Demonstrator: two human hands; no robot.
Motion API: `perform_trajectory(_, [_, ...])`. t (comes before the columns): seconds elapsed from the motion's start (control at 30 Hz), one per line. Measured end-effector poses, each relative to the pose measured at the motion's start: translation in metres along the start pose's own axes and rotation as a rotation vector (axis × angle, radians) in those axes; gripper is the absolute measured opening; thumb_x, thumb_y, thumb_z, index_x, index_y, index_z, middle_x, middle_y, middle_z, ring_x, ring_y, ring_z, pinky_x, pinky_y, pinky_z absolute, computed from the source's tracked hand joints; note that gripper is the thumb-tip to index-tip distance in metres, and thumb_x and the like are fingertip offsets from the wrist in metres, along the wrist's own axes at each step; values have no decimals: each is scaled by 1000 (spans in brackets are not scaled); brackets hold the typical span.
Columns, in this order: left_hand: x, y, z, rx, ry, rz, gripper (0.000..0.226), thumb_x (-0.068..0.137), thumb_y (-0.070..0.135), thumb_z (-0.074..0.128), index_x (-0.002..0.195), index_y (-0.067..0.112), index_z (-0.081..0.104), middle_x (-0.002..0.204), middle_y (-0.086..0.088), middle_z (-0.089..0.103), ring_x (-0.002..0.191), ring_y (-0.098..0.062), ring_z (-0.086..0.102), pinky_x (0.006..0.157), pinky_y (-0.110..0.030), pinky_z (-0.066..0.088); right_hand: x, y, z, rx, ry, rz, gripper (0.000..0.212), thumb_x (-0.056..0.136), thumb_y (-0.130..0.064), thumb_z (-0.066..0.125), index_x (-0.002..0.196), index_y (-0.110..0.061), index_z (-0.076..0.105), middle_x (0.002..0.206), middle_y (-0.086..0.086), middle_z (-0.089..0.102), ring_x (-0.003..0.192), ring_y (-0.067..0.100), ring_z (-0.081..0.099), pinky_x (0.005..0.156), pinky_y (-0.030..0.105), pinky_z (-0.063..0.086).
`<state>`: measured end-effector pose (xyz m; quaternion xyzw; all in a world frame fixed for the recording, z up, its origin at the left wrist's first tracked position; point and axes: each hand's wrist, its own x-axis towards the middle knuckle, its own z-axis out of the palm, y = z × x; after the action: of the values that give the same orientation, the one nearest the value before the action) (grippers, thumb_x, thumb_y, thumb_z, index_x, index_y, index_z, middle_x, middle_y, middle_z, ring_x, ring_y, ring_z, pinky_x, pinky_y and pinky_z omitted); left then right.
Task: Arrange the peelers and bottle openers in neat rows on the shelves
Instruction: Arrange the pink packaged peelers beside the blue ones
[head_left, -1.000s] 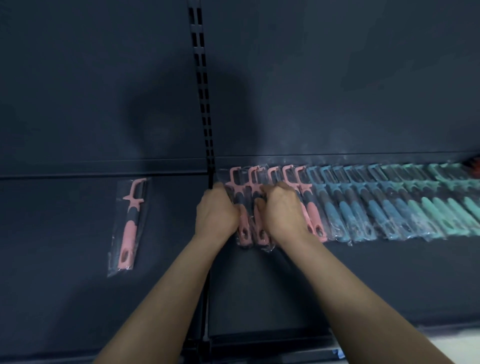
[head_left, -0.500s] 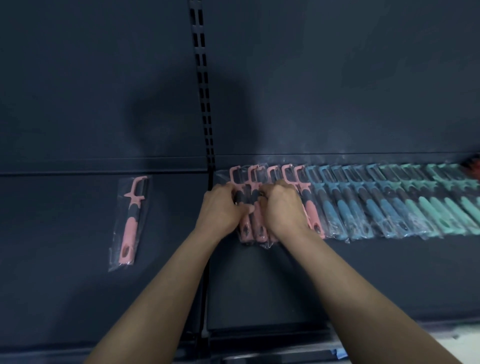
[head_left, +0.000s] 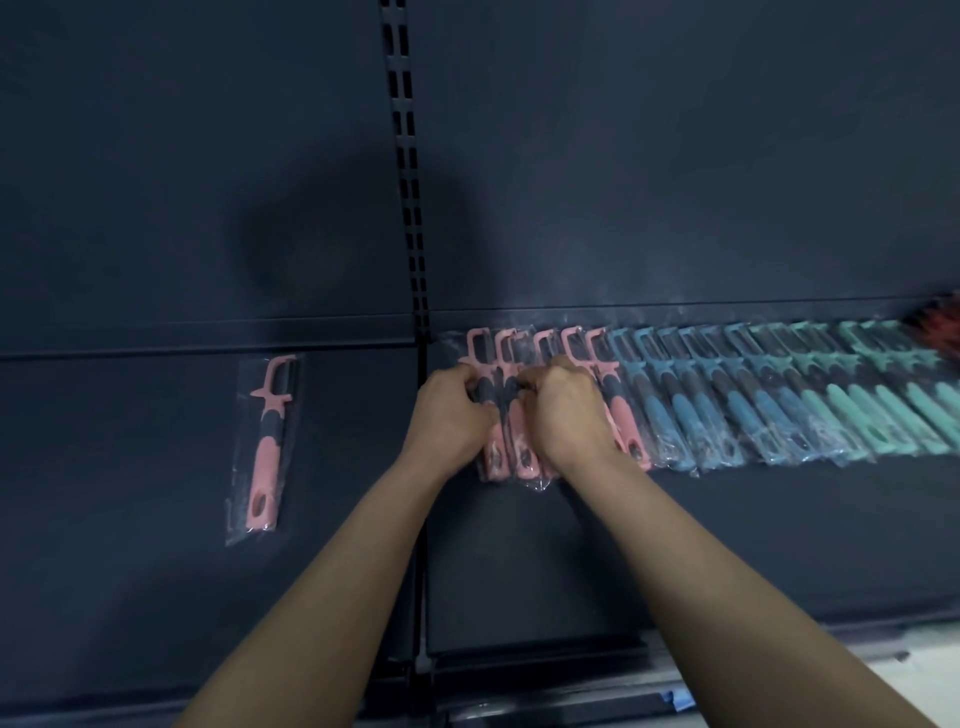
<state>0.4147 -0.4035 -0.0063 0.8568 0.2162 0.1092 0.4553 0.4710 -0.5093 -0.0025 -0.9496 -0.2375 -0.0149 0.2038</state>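
A row of bagged peelers lies on the dark right shelf (head_left: 727, 545): pink ones (head_left: 623, 421) at its left end, then blue ones (head_left: 696, 415), then teal ones (head_left: 857, 410). My left hand (head_left: 449, 415) and my right hand (head_left: 563, 415) sit side by side on the pink group, fingers curled round the dark handle parts of the leftmost pink peelers (head_left: 506, 452). One more pink peeler (head_left: 265, 447) in a clear bag lies alone on the left shelf (head_left: 130, 519).
A slotted upright post (head_left: 408, 182) divides the two shelf bays. Something red (head_left: 940, 325) shows at the far right end of the row. The dark back panel rises behind the shelves.
Both hands stay on the pink peelers; they have shifted slightly up and closer together, nudging the leftmost packs. The lone peeler has not moved.
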Motion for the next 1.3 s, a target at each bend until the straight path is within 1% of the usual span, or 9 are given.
perform_trajectory(0.17, [4, -2, 0, 56, -40, 24, 9, 77, -1, 57, 80, -3, 65, 82, -16, 65, 66, -18, 57, 49, -18, 40, 0, 0, -1, 1, 6, -2, 31, 88, 2, 46, 107, -7, 69, 111, 16, 56, 103, 28, 54, 83, 30, 46])
perform_trajectory(0.27, [5, -5, -3, 54, -46, 41, 8, 79, 4, 61, 85, 3, 66, 85, -6, 65, 74, -14, 58, 63, -24, 45, -1, 1, -2, 14, 6, -13, 28, 89, 1, 46, 105, -5, 68, 108, 17, 57, 101, 29, 54, 82, 30, 46])
perform_trajectory(0.37, [4, -9, -8, 33, -6, 54, 15, 83, 18, 65, 98, 16, 65, 86, 8, 58, 72, -4, 53, 62, -20, 40, -2, 1, -6, 18, 42, -13, 25, 88, 1, 48, 103, -3, 67, 104, 17, 59, 98, 32, 55, 80, 30, 43])
perform_trajectory(0.5, [0, -19, -22, 135, 60, -16, 39, 87, 26, 62, 124, 12, 56, 115, -5, 57, 96, -13, 53, 77, -20, 37, -2, -9, -10, 38, 102, -63, 27, 87, 2, 48, 107, -2, 67, 103, 17, 60, 99, 33, 55, 81, 32, 42])
perform_trajectory(0.7, [-20, -40, -67, 537, 359, -120, 22, 86, 10, 59, 104, -3, 59, 111, -26, 53, 99, -38, 52, 80, -40, 41, -3, -35, -4, 86, 85, -161, 23, 90, -10, 50, 105, -5, 67, 106, 15, 61, 103, 30, 53, 86, 30, 38])
perform_trajectory(0.83, [-37, -56, -92, 730, 427, -336, 38, 87, 20, 62, 113, -4, 51, 115, -26, 48, 104, -42, 47, 81, -46, 42, -2, -51, 6, 50, -7, -216, 21, 93, -17, 48, 98, -6, 65, 105, 13, 60, 102, 29, 52, 83, 31, 39])
perform_trajectory(0.97, [-43, -67, -103, 583, 404, -412, 34, 88, 18, 58, 117, 0, 53, 113, -25, 55, 103, -42, 53, 77, -44, 44, -4, -64, 14, 38, -57, -273, 23, 94, -18, 48, 106, -7, 65, 108, 14, 59, 104, 29, 51, 87, 32, 38])
perform_trajectory(1.13, [-45, -62, -100, 429, 403, -368, 18, 86, 17, 55, 95, 2, 59, 101, -23, 63, 94, -41, 58, 66, -33, 37, -7, -65, 16, 27, -71, -277, 24, 94, -15, 48, 109, -6, 65, 109, 15, 59, 104, 29, 51, 89, 33, 40])
perform_trajectory(1.3, [-39, -36, -68, 288, 339, -225, 24, 85, 23, 57, 105, 10, 58, 105, -13, 64, 96, -33, 58, 70, -29, 38, -8, -45, 8, -9, -47, -184, 23, 91, -15, 50, 105, -7, 66, 107, 13, 58, 104, 30, 50, 84, 29, 38])
